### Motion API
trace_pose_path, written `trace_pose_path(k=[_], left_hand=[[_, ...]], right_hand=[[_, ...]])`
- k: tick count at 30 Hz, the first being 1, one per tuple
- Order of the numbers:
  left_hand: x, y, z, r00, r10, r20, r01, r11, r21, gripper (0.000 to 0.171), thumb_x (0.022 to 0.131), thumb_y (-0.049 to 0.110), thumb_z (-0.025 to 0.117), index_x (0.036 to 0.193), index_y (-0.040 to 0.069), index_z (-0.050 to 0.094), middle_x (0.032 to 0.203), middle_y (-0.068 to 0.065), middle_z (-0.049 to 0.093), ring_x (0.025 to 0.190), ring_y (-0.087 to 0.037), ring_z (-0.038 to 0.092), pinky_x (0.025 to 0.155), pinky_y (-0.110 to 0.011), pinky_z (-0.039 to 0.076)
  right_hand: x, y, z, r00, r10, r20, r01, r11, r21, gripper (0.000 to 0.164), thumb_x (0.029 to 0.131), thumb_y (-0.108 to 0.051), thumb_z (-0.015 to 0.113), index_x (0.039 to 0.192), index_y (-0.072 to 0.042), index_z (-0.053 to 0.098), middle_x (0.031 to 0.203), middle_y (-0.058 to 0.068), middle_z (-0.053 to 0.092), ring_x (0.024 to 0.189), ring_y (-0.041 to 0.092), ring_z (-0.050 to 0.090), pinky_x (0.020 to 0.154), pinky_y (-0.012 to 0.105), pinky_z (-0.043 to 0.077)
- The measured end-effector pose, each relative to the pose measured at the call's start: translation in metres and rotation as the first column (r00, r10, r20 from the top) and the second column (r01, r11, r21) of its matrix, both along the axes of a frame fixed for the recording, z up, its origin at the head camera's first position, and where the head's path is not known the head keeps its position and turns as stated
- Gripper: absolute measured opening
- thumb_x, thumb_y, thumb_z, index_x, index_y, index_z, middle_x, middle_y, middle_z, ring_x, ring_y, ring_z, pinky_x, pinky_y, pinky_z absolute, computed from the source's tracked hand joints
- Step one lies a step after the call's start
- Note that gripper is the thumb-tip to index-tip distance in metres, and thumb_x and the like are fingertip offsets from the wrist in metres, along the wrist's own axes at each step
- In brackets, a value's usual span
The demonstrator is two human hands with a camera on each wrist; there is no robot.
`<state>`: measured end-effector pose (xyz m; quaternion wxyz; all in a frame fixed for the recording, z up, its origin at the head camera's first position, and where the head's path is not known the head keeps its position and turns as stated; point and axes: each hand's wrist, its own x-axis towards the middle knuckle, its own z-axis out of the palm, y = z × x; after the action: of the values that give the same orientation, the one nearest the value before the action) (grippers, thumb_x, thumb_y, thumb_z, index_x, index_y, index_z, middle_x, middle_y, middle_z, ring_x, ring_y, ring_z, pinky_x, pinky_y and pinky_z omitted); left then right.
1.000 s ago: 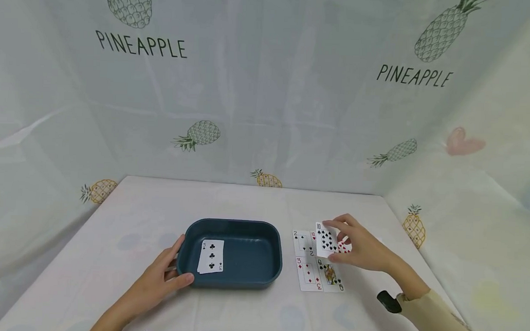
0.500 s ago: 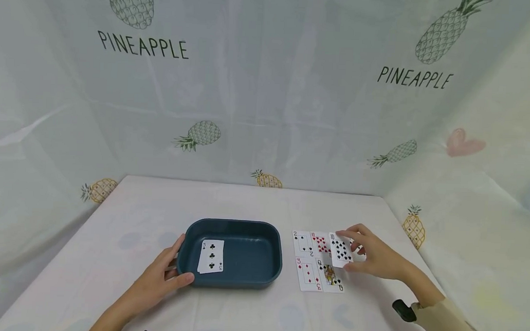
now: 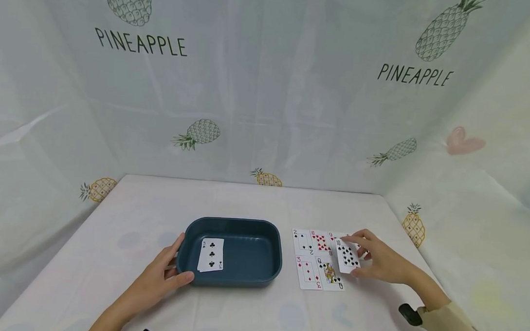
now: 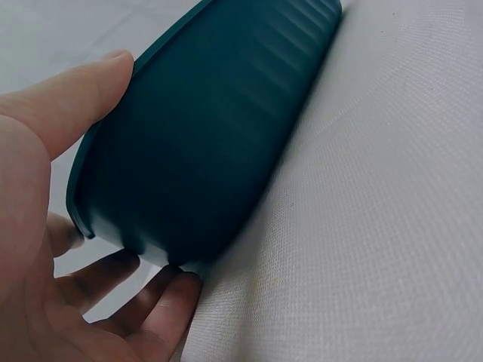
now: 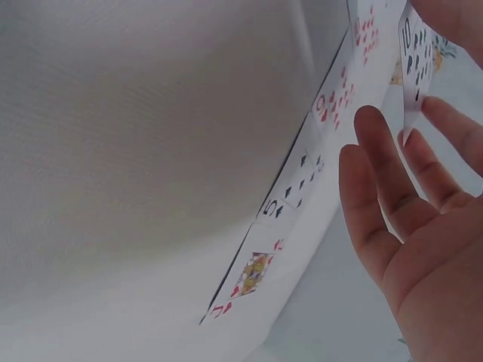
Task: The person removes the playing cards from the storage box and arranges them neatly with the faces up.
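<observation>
My left hand (image 3: pixel 156 277) grips the left end of a dark teal rectangular tray (image 3: pixel 253 263), thumb over the front rim, fingers curled against the end wall (image 4: pixel 181 158). In the tray lies a small stack of playing cards with a three of clubs (image 3: pixel 211 255) on top. At right, my right hand (image 3: pixel 380 261) pinches a ten of spades (image 3: pixel 347 256) between thumb and fingers, held tilted above the table. Below and beside it, face-up cards lie in rows: a two of spades (image 3: pixel 303 242), ten of hearts (image 3: pixel 321 241), three of diamonds (image 3: pixel 308 273) and queen of spades (image 3: pixel 330 274).
The right wrist view shows further cards of the back row: a nine of hearts (image 5: pixel 334 99), a five of spades (image 5: pixel 290 185) and a jack of hearts (image 5: pixel 250 277). White cloth covers the table (image 3: pixel 242 313); a pineapple-print curtain (image 3: pixel 267 97) rises behind it.
My right hand has carried the ten of spades rightward and slightly nearer, uncovering the ten of hearts and more of the queen. My left hand and the tray stay put.
</observation>
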<state>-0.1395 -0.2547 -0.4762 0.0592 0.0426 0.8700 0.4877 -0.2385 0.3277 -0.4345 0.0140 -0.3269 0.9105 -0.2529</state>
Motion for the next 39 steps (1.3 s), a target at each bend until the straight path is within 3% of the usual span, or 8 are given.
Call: trace_pose_path(k=[10, 20, 39], left_hand=[[0.0, 0.0, 0.001, 1.0, -0.004, -0.014, 0.004, 1.0, 0.007, 0.101, 0.098, 0.04, 0.077, 0.173, 0.025, 0.011, 0.163, -0.024, 0.033, 0.142, -0.04, 0.052, 0.109, -0.041, 0.054], [-0.002, -0.001, -0.001, 1.0, -0.006, -0.02, 0.006, 1.0, 0.005, 0.101, 0.098, 0.041, 0.078, 0.173, 0.027, 0.011, 0.163, -0.023, 0.033, 0.141, -0.039, 0.053, 0.109, -0.04, 0.054], [-0.001, 0.002, 0.001, 0.999, 0.023, 0.033, -0.022, 0.999, -0.046, 0.104, 0.097, 0.047, 0.077, 0.173, 0.026, 0.01, 0.165, -0.023, 0.031, 0.14, -0.038, 0.054, 0.109, -0.041, 0.054]], right_hand=[[0.0, 0.005, -0.001, 0.999, -0.027, 0.032, 0.026, 0.999, 0.029, 0.079, 0.079, -0.026, 0.096, 0.147, -0.007, 0.061, 0.136, 0.012, 0.05, 0.096, 0.01, 0.059, 0.08, 0.029, 0.059], [0.004, 0.008, -0.006, 0.991, -0.041, 0.127, 0.035, 0.998, 0.05, 0.078, 0.081, -0.026, 0.094, 0.148, -0.009, 0.06, 0.136, 0.01, 0.049, 0.1, 0.01, 0.059, 0.084, 0.027, 0.058], [0.011, 0.01, -0.015, 0.997, -0.001, 0.072, -0.004, 0.998, 0.065, 0.078, 0.075, -0.023, 0.097, 0.143, -0.005, 0.064, 0.128, 0.004, 0.05, 0.096, 0.011, 0.055, 0.081, 0.025, 0.055]])
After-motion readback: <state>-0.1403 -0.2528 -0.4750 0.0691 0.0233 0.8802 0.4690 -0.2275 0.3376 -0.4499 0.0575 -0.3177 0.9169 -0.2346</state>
